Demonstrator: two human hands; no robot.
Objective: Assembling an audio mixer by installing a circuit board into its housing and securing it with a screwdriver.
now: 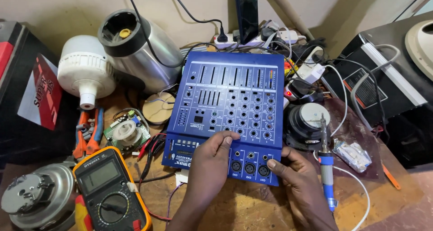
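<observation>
A blue audio mixer panel with rows of holes and slots lies flat on the wooden bench. My left hand rests on its near edge, fingers curled over the front panel beside the round sockets. My right hand grips the near right corner, thumb pressed by the rightmost socket. Both hands hold the mixer.
A yellow multimeter lies at the near left, with orange pliers and a small circuit board behind it. A blue-handled soldering tool lies right of the mixer beside a round speaker. A power strip and cables run along the back wall.
</observation>
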